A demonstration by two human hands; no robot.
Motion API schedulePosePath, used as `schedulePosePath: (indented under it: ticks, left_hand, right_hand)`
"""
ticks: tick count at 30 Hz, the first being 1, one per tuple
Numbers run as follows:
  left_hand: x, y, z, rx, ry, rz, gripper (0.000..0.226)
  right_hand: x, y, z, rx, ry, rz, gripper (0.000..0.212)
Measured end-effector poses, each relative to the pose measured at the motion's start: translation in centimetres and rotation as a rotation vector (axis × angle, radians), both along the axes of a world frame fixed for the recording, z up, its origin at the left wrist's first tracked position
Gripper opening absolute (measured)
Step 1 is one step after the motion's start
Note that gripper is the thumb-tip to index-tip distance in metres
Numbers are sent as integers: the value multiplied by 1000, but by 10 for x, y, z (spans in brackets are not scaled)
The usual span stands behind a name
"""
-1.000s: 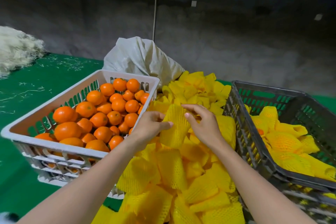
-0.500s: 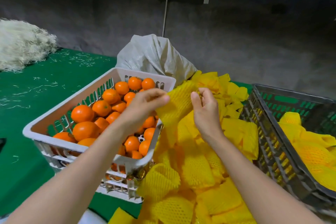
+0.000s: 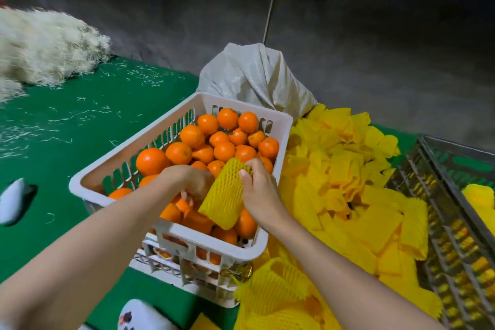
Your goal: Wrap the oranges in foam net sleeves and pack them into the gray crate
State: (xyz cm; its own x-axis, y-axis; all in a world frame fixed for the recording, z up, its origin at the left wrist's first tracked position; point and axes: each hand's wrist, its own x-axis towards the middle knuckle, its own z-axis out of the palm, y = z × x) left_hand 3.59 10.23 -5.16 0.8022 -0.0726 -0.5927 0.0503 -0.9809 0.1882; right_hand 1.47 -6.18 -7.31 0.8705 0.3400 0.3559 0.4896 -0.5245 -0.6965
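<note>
my right hand [image 3: 261,195] pinches a foam net sleeve [image 3: 224,197] over the white crate [image 3: 209,242] of oranges [image 3: 225,151]. left hand [image 3: 187,181] down among them (fingers' hold: cannot tell).

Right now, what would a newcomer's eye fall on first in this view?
The bright oranges heaped in the white crate at the centre. Just above them the right hand holds a yellow foam sleeve, while the left hand dips among the fruit. To the right lies a big heap of sleeves in the same yellow.
</note>
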Motion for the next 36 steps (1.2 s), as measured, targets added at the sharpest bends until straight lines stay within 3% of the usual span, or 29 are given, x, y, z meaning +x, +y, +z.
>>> schedulePosePath:
  ticks: [2, 4, 7, 10, 13, 15, 18, 23, 27, 29, 33, 36]
  left_hand:
    - [-1, -1, -13, 135, 66, 61, 25]
    - [-1, 4, -27, 176, -34, 115, 31]
    - [0, 9, -35, 65, -98, 137, 46]
    - [0, 9, -17, -296, -16, 125, 45]
    - [-6, 6, 6, -881, -126, 258, 24]
    - [-10, 2, 13, -1221, -121, 369, 37]
    - [-16, -13, 17, -1465, -138, 453, 49]
    - [-28, -48, 17, -1776, -106, 628, 54]
    - [-38, -81, 23, -1863, -82, 634, 51]
    - [-44, -96, 27, -1854, -140, 659, 46]
    - [-55, -117, 26, -1859, -243, 713, 43]
    - [-63, -126, 25, -1910, -185, 706, 41]
  right_hand:
    - [1, 0, 0, -34, 8, 2, 15]
    - [1, 0, 2, -7, 34, 13, 17]
    - [-1, -2, 3, 65, 67, 24, 14]
    - [-2, -4, 8, 257, 190, 28, 12]
    - [-3, -6, 19, 586, 352, 3, 23]
    - [-4, -11, 25, 691, 401, 2, 19]
    - [-8, -23, 31, 726, 418, 5, 9]
    - [-18, -44, 44, 747, 448, 49, 15]
    - [-31, -53, 49, 708, 462, 142, 24]
    - [-36, -57, 50, 640, 418, 157, 13]
    - [-28, -70, 49, 458, 269, -18, 32]
    - [-23, -82, 49, 399, 121, -136, 33]
